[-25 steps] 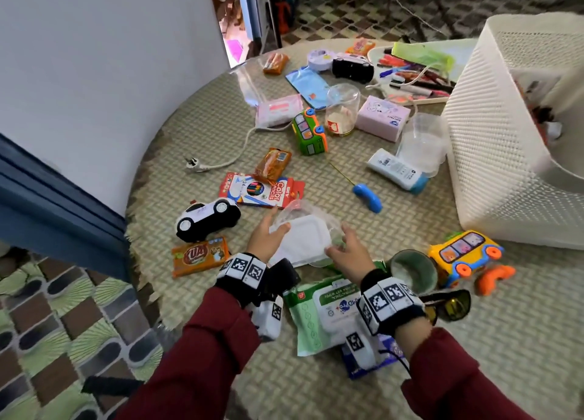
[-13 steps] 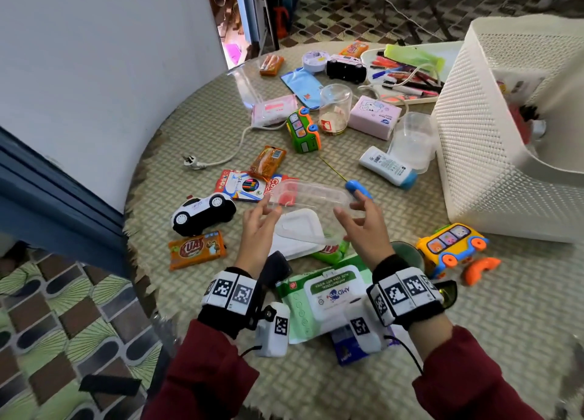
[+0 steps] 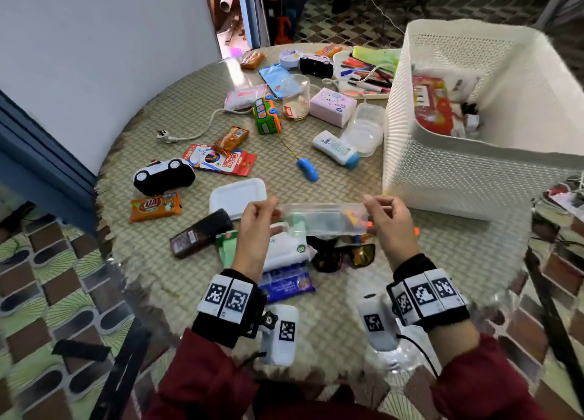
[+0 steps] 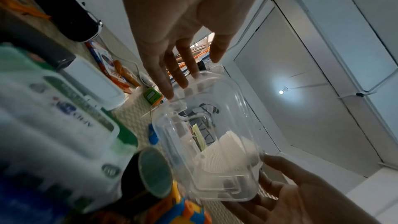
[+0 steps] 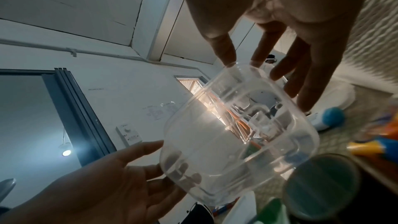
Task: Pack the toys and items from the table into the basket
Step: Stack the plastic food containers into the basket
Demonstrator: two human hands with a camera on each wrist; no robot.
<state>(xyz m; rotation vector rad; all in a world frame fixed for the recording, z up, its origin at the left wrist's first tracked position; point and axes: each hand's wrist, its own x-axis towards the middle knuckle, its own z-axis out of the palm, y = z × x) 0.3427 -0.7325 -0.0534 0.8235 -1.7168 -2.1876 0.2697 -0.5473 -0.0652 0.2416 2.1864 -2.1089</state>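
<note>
A clear plastic container (image 3: pixel 322 219) hangs level above the table, held by its two ends. My left hand (image 3: pixel 274 212) pinches its left end and my right hand (image 3: pixel 368 212) pinches its right end. The left wrist view shows my left fingertips (image 4: pixel 185 83) on the container's (image 4: pixel 211 142) rim. In the right wrist view my right hand (image 5: pixel 254 60) grips the container's (image 5: pixel 237 134) upper rim. It looks empty. The white basket (image 3: pixel 442 173) stands to the right, with a few items inside. A white lid (image 3: pixel 237 195) lies on the table behind my left hand.
Under the container lie a wipes pack (image 3: pixel 284 249) and sunglasses (image 3: pixel 344 255). Further out are a police car toy (image 3: pixel 164 175), an orange snack pack (image 3: pixel 155 206), a pencil pack (image 3: pixel 221 159), a green toy bus (image 3: pixel 267 116), a blue toy (image 3: pixel 307 168) and a white tube (image 3: pixel 335 148).
Both hands have lifted the clear container off the white lid and carried it up and to the right, nearer the basket. The lid stays on the table.
</note>
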